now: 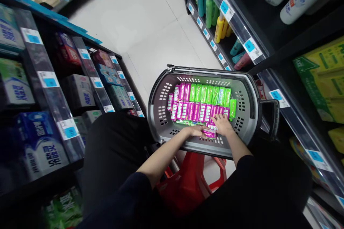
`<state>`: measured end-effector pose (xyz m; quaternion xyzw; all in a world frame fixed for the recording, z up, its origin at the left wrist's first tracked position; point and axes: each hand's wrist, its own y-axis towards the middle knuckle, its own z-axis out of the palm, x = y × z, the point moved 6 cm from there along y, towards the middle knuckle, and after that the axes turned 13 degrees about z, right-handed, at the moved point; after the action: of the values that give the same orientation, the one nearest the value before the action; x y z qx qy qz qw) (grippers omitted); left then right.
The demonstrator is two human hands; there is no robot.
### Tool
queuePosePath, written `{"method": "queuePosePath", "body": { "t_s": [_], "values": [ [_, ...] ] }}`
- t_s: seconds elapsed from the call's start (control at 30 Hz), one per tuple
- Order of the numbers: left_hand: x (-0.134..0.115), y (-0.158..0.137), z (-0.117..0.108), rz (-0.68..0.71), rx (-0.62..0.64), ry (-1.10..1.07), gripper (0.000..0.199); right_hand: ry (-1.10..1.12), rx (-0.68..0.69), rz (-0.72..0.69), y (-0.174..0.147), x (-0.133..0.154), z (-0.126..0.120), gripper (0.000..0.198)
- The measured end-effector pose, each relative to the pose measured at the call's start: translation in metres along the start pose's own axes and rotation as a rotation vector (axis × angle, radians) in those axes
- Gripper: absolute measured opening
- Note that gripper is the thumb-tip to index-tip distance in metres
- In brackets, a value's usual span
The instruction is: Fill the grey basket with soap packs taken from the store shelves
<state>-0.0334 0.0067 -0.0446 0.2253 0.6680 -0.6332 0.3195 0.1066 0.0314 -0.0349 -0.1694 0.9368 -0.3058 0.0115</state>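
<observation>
A grey shopping basket with slotted walls stands between my knees. Inside, small magenta packs are lined up close together, with bright green packs in the back row toward the right. My left hand reaches in over the near side, fingers stretched toward a loose magenta pack at the near wall. Over the near right packs lies my right hand, a ring on one finger, its fingers apart and touching the magenta packs. The undersides of both hands are hidden.
A red plastic stool shows below the basket. Shelves with boxed goods rise close on the left. On the right, a dark shelf holds bottles and yellow-green packages. Pale floor tiles stretch ahead between them.
</observation>
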Motion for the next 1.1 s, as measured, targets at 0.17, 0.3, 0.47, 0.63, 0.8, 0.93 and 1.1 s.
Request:
{"method": "queuePosePath", "body": {
  "t_s": [0.17, 0.3, 0.47, 0.63, 0.8, 0.93, 1.1],
  "values": [
    [-0.013, -0.002, 0.003, -0.206, -0.166, 0.122, 0.089, 0.024, 0.024, 0.003, 0.003, 0.000, 0.005, 0.070],
    [-0.024, 0.005, 0.001, -0.337, -0.096, 0.189, 0.088, 0.006, 0.014, -0.038, 0.006, -0.003, 0.001, 0.080],
    [-0.029, 0.018, -0.003, -0.404, 0.021, 0.156, 0.094, -0.014, 0.017, -0.077, 0.005, -0.002, 0.000, 0.074],
    [-0.021, 0.030, -0.008, -0.430, 0.014, 0.057, 0.105, 0.000, 0.031, -0.048, 0.003, -0.001, 0.001, 0.071],
    [-0.009, 0.035, -0.006, -0.415, 0.017, 0.083, 0.101, 0.062, 0.072, 0.019, 0.004, -0.003, -0.001, 0.069],
    [-0.006, 0.025, -0.002, -0.292, -0.153, 0.212, 0.085, 0.028, 0.061, 0.031, 0.008, -0.001, -0.005, 0.077],
    [0.019, -0.005, 0.000, -0.362, -0.327, 0.110, 0.082, 0.041, 0.083, 0.038, 0.012, -0.001, -0.006, 0.085]
  ]
}}
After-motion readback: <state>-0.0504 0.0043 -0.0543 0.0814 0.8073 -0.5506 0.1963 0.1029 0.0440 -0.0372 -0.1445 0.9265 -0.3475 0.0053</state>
